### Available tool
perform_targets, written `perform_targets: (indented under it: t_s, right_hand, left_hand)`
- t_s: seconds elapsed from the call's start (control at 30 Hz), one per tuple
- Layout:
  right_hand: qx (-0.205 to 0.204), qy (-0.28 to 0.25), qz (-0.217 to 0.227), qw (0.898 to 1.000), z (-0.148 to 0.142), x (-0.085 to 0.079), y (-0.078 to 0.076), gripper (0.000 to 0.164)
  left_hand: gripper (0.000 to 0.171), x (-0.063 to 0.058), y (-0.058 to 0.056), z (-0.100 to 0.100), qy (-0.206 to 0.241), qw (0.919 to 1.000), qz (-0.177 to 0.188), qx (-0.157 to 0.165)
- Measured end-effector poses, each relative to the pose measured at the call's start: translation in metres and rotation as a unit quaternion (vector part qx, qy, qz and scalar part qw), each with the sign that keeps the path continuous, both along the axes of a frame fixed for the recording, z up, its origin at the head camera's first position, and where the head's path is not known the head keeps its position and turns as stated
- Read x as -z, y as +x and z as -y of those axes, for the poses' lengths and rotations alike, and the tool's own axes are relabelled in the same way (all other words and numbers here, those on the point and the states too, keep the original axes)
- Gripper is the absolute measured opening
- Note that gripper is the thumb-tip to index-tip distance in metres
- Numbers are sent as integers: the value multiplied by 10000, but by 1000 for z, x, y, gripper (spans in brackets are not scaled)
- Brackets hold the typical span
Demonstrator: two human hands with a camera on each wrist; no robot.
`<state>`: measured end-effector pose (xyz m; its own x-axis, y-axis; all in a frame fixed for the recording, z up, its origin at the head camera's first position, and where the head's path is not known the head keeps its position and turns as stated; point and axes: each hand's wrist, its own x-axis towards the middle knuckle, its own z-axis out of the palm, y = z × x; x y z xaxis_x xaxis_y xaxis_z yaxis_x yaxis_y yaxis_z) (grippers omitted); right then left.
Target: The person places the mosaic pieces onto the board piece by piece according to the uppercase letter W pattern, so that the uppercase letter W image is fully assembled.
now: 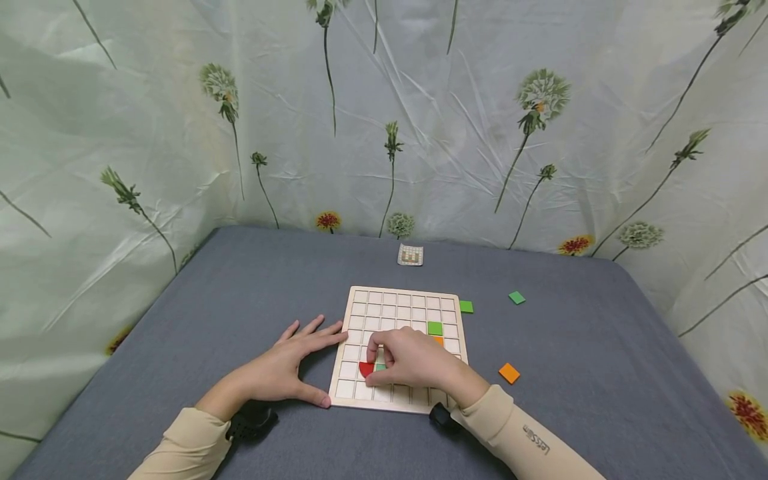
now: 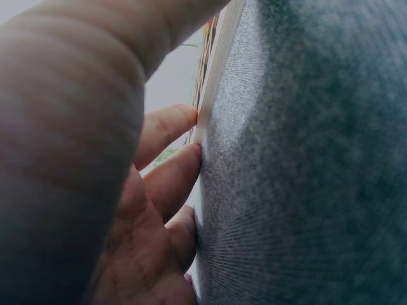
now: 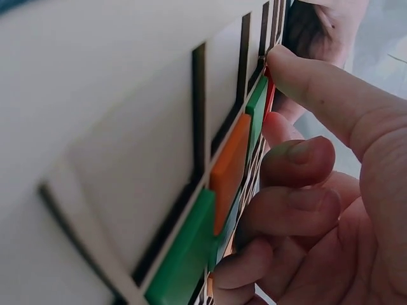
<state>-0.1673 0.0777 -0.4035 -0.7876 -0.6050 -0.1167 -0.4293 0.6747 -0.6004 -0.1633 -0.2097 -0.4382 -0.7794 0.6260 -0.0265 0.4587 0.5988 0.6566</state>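
Note:
A pale wooden grid board (image 1: pixel 404 311) lies on the table. My right hand (image 1: pixel 414 360) is over its lower left part, pinching a red tile with a rounded edge (image 1: pixel 366 369) between thumb and index finger. The other fingers curl under the palm. Beside the red tile, green (image 3: pixel 256 108) and orange (image 3: pixel 231 166) tiles sit in the grid, partly hidden by this hand in the head view. With its fingers spread, my left hand (image 1: pixel 273 367) touches the board's left edge, thumb at the near corner. A green tile (image 1: pixel 435 328) occupies a cell farther up.
Off the board's right side lie an orange tile (image 1: pixel 509 373), a green tile (image 1: pixel 517 298) and another green tile (image 1: pixel 467 307) against the board's edge. A small pattern card (image 1: pixel 411 255) lies behind the board. Floral cloth (image 1: pixel 288 100) hangs around the grey-covered table (image 1: pixel 576 333).

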Motion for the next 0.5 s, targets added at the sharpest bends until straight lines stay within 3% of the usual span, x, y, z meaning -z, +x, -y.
perform_targets:
  t_s: [0.5]
  right_hand:
    - [54,58,-37,10000,3,0,1,24]
  left_hand:
    - [104,-1,1,0,12,10000,-10,-5]
